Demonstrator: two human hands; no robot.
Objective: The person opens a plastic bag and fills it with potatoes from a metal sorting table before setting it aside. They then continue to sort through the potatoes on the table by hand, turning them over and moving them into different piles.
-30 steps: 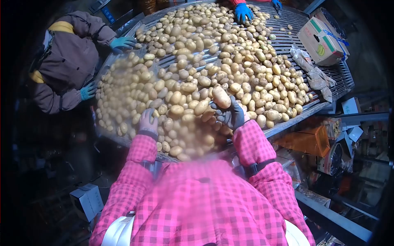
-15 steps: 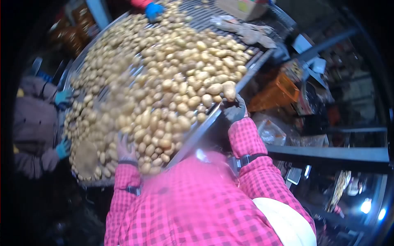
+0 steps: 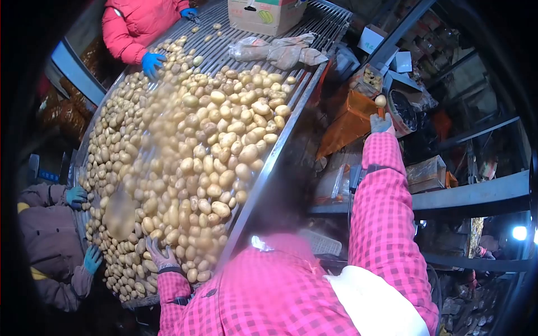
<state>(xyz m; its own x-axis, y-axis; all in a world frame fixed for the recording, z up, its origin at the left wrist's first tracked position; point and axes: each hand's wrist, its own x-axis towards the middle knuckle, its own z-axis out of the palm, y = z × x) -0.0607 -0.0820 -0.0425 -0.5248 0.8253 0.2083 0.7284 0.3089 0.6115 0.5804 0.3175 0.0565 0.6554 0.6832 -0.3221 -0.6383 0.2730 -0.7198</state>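
Observation:
A dense bed of potatoes [image 3: 207,151] covers the slatted metal sorting table [image 3: 280,148]. My left hand [image 3: 159,256], in a grey glove, rests flat on the potatoes at the near edge. My right hand [image 3: 381,123], in a dark glove on a pink checked sleeve, is stretched out to the right, beyond the table's edge. It holds a single potato [image 3: 381,101] at its fingertips, above an orange crate [image 3: 347,120] and beside a dark basket [image 3: 404,112].
A cardboard box [image 3: 263,14] and crumpled sacks [image 3: 280,50] lie at the table's far end. A person in a red jacket, blue glove [image 3: 151,61], works at the far left. Another in brown with teal gloves [image 3: 75,196] stands at the left. Shelves and clutter fill the right.
My right hand lifted a potato off the table and swung it out to the right over the crates. My view turned right. My left hand stayed on the potatoes.

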